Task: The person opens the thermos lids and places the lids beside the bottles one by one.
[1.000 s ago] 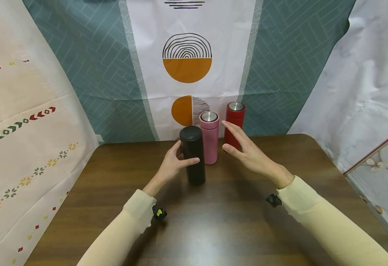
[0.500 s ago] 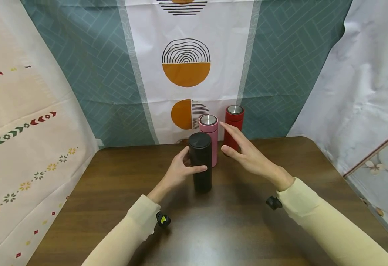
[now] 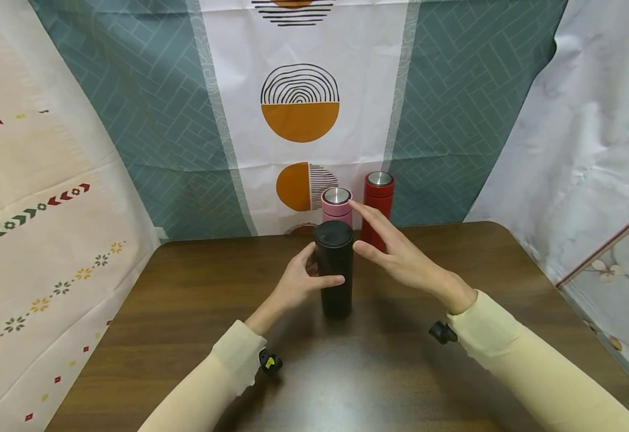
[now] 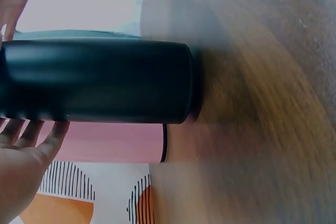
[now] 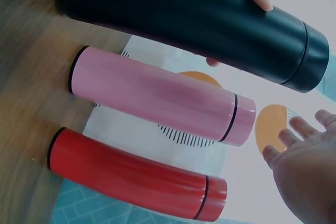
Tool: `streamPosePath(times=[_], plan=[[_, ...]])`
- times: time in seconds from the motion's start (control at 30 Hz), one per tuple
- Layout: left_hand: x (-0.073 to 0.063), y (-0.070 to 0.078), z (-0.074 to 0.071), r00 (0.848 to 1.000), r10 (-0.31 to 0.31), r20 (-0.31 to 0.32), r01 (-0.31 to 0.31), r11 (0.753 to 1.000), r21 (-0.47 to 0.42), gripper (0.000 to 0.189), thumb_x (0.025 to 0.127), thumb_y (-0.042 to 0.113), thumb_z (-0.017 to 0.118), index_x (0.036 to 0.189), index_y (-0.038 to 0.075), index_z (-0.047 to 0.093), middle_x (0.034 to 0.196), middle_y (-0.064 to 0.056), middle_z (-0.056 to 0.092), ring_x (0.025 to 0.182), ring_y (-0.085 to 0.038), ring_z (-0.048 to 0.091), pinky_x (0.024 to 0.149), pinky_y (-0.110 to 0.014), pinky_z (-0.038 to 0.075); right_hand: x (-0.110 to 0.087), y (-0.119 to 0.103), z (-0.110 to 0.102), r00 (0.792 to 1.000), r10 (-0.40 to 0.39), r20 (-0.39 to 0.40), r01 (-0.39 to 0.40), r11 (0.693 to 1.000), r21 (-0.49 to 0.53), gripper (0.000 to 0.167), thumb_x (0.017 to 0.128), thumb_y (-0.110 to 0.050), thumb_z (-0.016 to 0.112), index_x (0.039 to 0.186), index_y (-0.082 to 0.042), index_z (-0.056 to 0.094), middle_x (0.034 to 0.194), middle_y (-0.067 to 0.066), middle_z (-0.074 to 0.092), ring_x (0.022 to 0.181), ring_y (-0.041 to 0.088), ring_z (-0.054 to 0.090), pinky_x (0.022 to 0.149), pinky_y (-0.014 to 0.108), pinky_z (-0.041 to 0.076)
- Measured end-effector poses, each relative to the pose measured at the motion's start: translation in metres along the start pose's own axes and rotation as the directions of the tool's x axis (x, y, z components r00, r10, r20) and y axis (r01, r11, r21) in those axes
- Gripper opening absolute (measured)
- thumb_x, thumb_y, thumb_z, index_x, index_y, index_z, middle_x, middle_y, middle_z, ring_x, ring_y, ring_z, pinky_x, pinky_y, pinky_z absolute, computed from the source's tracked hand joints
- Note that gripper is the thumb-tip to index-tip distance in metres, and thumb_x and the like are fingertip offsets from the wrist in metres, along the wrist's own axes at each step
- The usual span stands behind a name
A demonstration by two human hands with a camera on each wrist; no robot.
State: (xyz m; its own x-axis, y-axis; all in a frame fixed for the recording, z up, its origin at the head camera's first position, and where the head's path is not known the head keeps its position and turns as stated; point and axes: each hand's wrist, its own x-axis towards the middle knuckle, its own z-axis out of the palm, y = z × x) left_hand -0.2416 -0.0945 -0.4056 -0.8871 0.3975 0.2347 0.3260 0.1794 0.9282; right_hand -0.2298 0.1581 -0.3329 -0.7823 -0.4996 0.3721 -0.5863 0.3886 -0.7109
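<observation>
My left hand grips a black thermos flask from its left side, thumb across the front and fingers behind. The flask stands upright; whether its base touches the table cannot be told. To the right of its lid is my right hand, fingers extended, holding nothing. A pink thermos flask with a silver-topped lid is behind the black one, mostly hidden by it in the head view but well visible in the right wrist view. Farther back and right stands a red thermos flask, partly covered by the right hand.
The brown wooden table has rounded back corners. A patterned cloth hangs right behind its back edge. Pale cloths hang along the left and right sides.
My left hand has brought the black flask rightward and slightly nearer to me, so it now covers the pink flask's lower part. The right hand has stayed nearly in place.
</observation>
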Motion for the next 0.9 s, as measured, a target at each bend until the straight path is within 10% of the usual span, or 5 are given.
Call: streamPosePath(times=[0.5, 0.9], plan=[[-0.004, 0.002, 0.007, 0.999, 0.037, 0.032, -0.037, 0.999, -0.012, 0.069, 0.086, 0.024, 0.085, 0.148, 0.022, 0.053, 0.136, 0.001, 0.063, 0.126, -0.022, 0.059, 0.113, -0.055, 0.043, 0.007, -0.008, 0.012, 0.998, -0.055, 0.012, 0.055, 0.998, 0.033, 0.077, 0.100, -0.039, 0.069, 0.165, -0.024, 0.030, 0.161, 0.003, 0.038, 0.147, 0.022, 0.034, 0.119, 0.065, 0.028], [-0.004, 0.000, 0.012, 0.997, 0.046, 0.068, -0.044, 0.999, -0.029, 0.069, 0.088, 0.023, 0.084, 0.149, 0.022, 0.052, 0.138, 0.001, 0.062, 0.128, -0.022, 0.057, 0.114, -0.056, 0.042, 0.011, -0.014, 0.023, 0.999, -0.048, -0.003, 0.048, 0.998, 0.050, 0.077, 0.093, -0.025, 0.079, 0.159, -0.018, 0.041, 0.143, 0.008, 0.049, 0.124, 0.023, 0.050, 0.099, 0.046, 0.055]])
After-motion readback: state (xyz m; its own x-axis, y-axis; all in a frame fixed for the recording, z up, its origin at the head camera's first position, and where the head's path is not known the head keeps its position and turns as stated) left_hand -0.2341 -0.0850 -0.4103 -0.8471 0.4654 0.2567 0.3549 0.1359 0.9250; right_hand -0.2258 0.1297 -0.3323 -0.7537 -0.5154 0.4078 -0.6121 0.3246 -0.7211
